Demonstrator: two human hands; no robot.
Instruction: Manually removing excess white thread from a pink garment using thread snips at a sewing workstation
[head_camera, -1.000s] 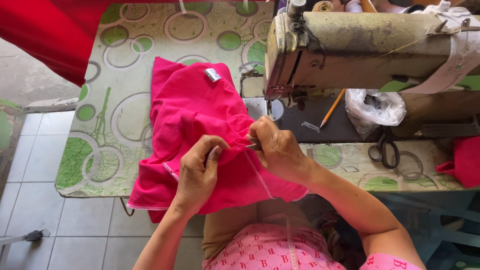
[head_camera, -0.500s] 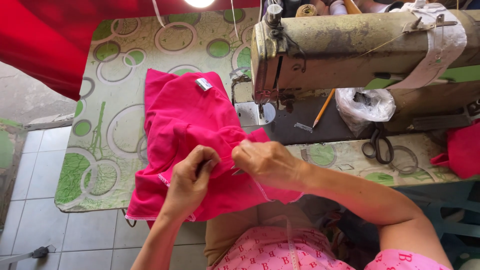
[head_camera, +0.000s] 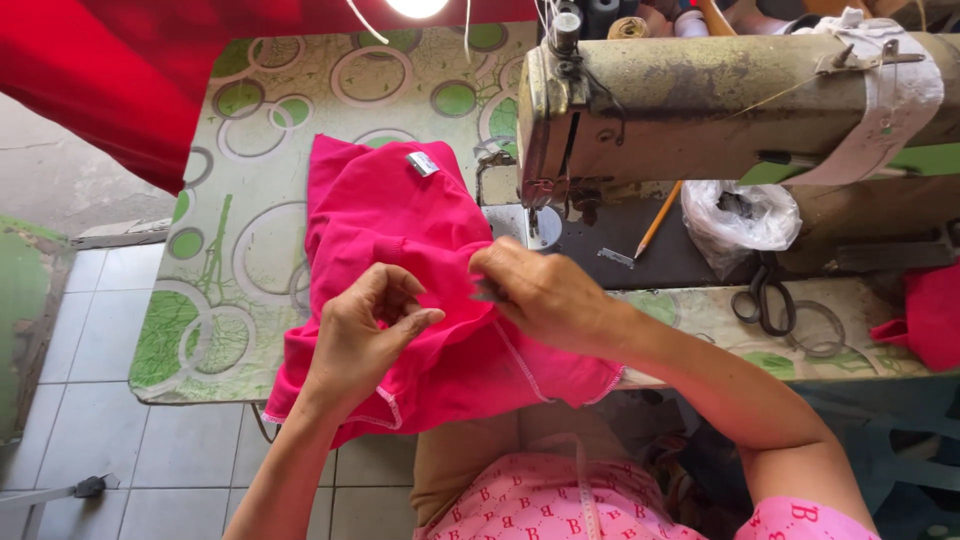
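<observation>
The pink garment lies bunched on the surface, directly under both hands, its lower edge spilling over the near rim toward the person's lap. The left hand rests on the near left part of the cloth with its fingers curled and pinched together on a fold of the fabric. The right hand sits just beside it, to the right and slightly farther away, closed over another fold with the fingertips pressed into the cloth; whether something small is also held between those fingers cannot be told. The two hands are close but not touching, with a ridge of cloth between them. A small silver label lies on the garment beyond the left hand, near the far edge of the cloth. Just beyond the right hand stands the sewing machine, its needle area right next to the far right edge of the garment. Farther right of the right hand, a yellow pencil lies tilted on the dark machine bed, then a crumpled clear plastic bag, with a pair of scissors lying just in front of the bag. A large red cloth hangs over the far left corner, well apart from the left hand.
</observation>
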